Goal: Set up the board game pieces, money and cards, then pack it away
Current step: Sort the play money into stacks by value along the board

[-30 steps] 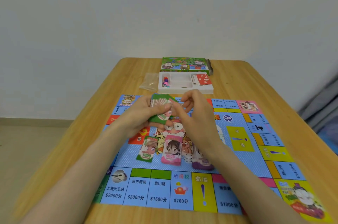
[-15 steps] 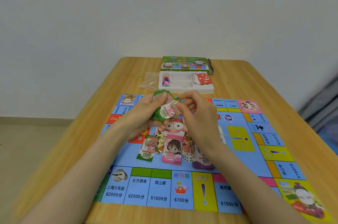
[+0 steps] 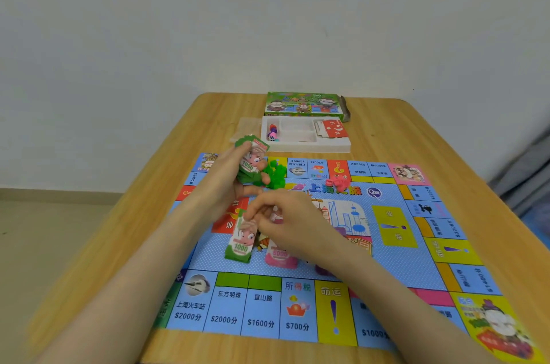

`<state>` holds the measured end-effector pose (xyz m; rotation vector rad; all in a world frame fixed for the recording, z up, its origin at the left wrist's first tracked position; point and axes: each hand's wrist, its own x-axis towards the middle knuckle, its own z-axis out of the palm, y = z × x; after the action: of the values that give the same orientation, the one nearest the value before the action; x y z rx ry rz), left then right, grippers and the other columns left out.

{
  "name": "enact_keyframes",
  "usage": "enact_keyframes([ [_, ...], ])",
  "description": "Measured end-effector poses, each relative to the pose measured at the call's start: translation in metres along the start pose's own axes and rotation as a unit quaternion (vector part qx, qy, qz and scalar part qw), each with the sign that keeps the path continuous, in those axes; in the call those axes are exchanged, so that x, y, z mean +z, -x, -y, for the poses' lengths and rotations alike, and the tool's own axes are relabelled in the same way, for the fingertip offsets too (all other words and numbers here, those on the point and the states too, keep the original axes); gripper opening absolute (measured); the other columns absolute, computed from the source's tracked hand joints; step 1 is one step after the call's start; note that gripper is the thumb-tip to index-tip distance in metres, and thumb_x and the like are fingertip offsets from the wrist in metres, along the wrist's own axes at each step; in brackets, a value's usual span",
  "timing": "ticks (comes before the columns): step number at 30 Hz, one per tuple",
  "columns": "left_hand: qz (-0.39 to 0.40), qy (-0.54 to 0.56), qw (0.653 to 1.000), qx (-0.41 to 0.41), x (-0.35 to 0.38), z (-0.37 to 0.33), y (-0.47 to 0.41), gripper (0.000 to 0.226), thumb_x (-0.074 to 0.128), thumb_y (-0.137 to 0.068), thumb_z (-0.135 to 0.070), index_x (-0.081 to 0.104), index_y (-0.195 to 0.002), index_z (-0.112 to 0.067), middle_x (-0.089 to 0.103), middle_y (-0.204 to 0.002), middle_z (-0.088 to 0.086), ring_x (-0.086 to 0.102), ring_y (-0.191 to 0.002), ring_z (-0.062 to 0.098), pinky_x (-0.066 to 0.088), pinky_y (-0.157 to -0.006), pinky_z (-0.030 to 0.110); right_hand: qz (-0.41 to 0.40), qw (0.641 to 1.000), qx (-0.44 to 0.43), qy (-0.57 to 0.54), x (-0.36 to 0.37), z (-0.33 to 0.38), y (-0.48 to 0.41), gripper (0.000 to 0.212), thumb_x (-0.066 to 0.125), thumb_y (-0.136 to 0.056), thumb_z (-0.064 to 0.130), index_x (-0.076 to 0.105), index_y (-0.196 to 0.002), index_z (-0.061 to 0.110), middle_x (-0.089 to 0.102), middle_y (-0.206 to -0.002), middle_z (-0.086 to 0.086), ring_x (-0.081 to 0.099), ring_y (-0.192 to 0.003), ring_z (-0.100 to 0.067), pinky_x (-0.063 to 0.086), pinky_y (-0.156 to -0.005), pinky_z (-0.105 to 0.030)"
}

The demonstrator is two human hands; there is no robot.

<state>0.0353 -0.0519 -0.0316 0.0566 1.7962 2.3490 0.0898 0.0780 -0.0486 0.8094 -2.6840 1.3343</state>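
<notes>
The blue game board (image 3: 395, 271) lies flat on the wooden table (image 3: 416, 131). My left hand (image 3: 226, 182) grips a fanned stack of green 1000 notes (image 3: 251, 159) above the board's far left part. My right hand (image 3: 285, 220) pinches one green 1000 note (image 3: 241, 240) at its far end, over the green pile on the board. A pink 5000 pile (image 3: 279, 256) lies beside it, partly hidden by my right wrist. A purple pile shows only as a sliver under my right forearm. Green plastic houses (image 3: 275, 174) and red pieces (image 3: 337, 183) lie on the board.
A white plastic tray (image 3: 303, 146) stands beyond the board with coloured pawns (image 3: 272, 131) in its left slot and red cards (image 3: 334, 128) on its right. The green box lid (image 3: 303, 104) sits behind it. A clear plastic bag (image 3: 248, 125) lies left of the tray.
My right hand has drawn one green note off the stack and come down toward me to the green pile. My left hand has risen a little with the rest of the stack.
</notes>
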Motion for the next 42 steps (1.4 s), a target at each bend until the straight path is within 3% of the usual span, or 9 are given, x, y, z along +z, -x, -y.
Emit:
enact_keyframes([
  [5, 0.017, -0.011, 1.000, 0.003, -0.002, 0.001, -0.001, 0.025, 0.035, -0.103, -0.026, 0.054, -0.098, -0.010, 0.055, -0.067, 0.003, 0.057, -0.054, 0.016, 0.046, -0.041, 0.023, 0.015, 0.991, -0.053, 0.118, 0.005, -0.005, -0.002, 0.012, 0.062, -0.083, 0.014, 0.074, -0.081, 0.018, 0.069, -0.082, 0.003, 0.046, -0.080, -0.014, 0.039, -0.079, -0.036],
  [10, 0.016, -0.018, 1.000, 0.002, -0.003, 0.001, -0.001, 0.024, 0.036, -0.102, -0.027, 0.054, -0.097, -0.011, 0.055, -0.069, 0.003, 0.057, -0.056, 0.016, 0.047, -0.045, 0.024, 0.017, 0.979, -0.082, 0.187, 0.006, -0.008, -0.001, 0.013, 0.063, -0.087, 0.028, 0.073, -0.086, 0.020, 0.062, -0.091, 0.005, 0.037, -0.086, -0.009, 0.020, -0.075, -0.028],
  [14, 0.007, 0.015, 1.000, -0.013, -0.002, 0.001, -0.001, 0.022, 0.037, -0.102, -0.026, 0.051, -0.100, -0.010, 0.056, -0.071, 0.005, 0.058, -0.056, 0.016, 0.050, -0.046, 0.023, -0.010, 0.982, -0.088, 0.168, 0.007, -0.012, -0.001, 0.012, 0.065, -0.085, 0.029, 0.074, -0.082, 0.021, 0.058, -0.089, 0.003, 0.045, -0.090, -0.015, 0.026, -0.075, -0.031],
  [19, -0.005, 0.047, 0.999, -0.024, -0.004, -0.001, -0.002, 0.017, 0.042, -0.098, -0.008, 0.052, -0.110, -0.002, 0.066, -0.083, 0.010, 0.069, -0.065, 0.021, 0.058, -0.056, 0.029, -0.111, 0.990, -0.020, 0.080, -0.001, -0.013, -0.004, 0.017, 0.060, -0.088, 0.021, 0.067, -0.076, 0.012, 0.058, -0.084, 0.001, 0.052, -0.085, -0.016, 0.044, -0.079, -0.038],
  [25, 0.087, -0.009, 0.995, -0.037, -0.004, 0.000, 0.003, 0.023, 0.052, -0.092, -0.005, 0.057, -0.114, -0.008, 0.072, -0.101, 0.009, 0.071, -0.086, 0.024, 0.058, -0.080, 0.040, -0.257, 0.966, 0.014, 0.014, -0.013, -0.012, -0.005, 0.005, 0.059, -0.088, 0.009, 0.059, -0.087, 0.014, 0.054, -0.083, 0.007, 0.049, -0.077, -0.003, 0.041, -0.070, -0.021],
  [29, 0.105, -0.048, 0.992, -0.044, -0.003, 0.000, 0.007, 0.021, 0.059, -0.086, -0.004, 0.063, -0.106, -0.008, 0.073, -0.095, 0.010, 0.072, -0.077, 0.024, 0.060, -0.064, 0.030, -0.277, 0.960, 0.039, -0.006, -0.015, -0.013, -0.005, 0.018, 0.061, -0.089, 0.016, 0.050, -0.102, 0.021, 0.049, -0.092, 0.008, 0.048, -0.082, -0.001, 0.042, -0.069, -0.017],
  [32, 0.111, -0.063, 0.991, -0.050, -0.001, -0.001, 0.009, 0.021, 0.063, -0.082, -0.003, 0.064, -0.102, -0.008, 0.073, -0.093, 0.012, 0.073, -0.074, 0.025, 0.058, -0.054, 0.025, -0.282, 0.958, 0.045, -0.033, -0.016, -0.010, -0.004, 0.025, 0.065, -0.087, 0.016, 0.048, -0.103, 0.024, 0.050, -0.088, 0.011, 0.052, -0.078, -0.006, 0.040, -0.064, -0.013],
  [35, 0.125, -0.075, 0.988, -0.049, 0.000, -0.001, 0.010, 0.028, 0.067, -0.074, -0.007, 0.064, -0.101, -0.006, 0.074, -0.087, 0.011, 0.073, -0.070, 0.024, 0.057, -0.053, 0.024, -0.290, 0.954, 0.032, -0.064, -0.017, -0.006, -0.003, 0.022, 0.067, -0.085, 0.007, 0.052, -0.096, 0.019, 0.054, -0.076, 0.007, 0.052, -0.070, 0.002, 0.038, -0.060, -0.007],
  [42, 0.113, -0.066, 0.990, -0.044, 0.001, 0.000, 0.012, 0.034, 0.066, -0.074, -0.017, 0.063, -0.105, -0.005, 0.074, -0.083, 0.012, 0.072, -0.065, 0.021, 0.057, -0.052, 0.024, -0.309, 0.950, 0.010, -0.052, -0.019, -0.007, -0.004, 0.015, 0.065, -0.086, 0.006, 0.054, -0.081, 0.015, 0.051, -0.066, 0.011, 0.050, -0.064, 0.003, 0.038, -0.057, -0.010],
])
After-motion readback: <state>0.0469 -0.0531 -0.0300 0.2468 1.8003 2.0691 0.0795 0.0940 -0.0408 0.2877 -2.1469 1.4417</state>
